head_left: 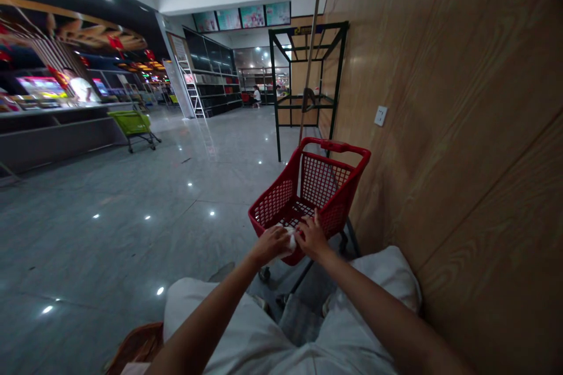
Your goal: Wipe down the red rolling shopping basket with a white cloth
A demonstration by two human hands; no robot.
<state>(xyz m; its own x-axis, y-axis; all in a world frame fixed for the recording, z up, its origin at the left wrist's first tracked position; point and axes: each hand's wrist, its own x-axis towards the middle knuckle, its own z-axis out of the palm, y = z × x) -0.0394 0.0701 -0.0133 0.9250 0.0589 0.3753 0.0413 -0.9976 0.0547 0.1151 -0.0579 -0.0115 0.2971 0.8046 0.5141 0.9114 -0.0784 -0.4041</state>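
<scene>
A red plastic shopping cart [314,187] stands in front of me beside a wooden wall. Both my hands rest on its near rim. My left hand [271,243] is closed around a small white cloth [290,239]. My right hand [311,236] presses on the rim next to the cloth, its fingers close together and touching the basket's edge. My knees in light trousers show below my arms.
A wood-panelled wall [461,129] with a white socket [380,115] runs along the right. A dark metal shelf frame [305,82] stands behind the cart. A green cart [132,124] sits far left near a counter. A ladder [192,91] leans further back. The grey tiled floor [132,228] is glossy.
</scene>
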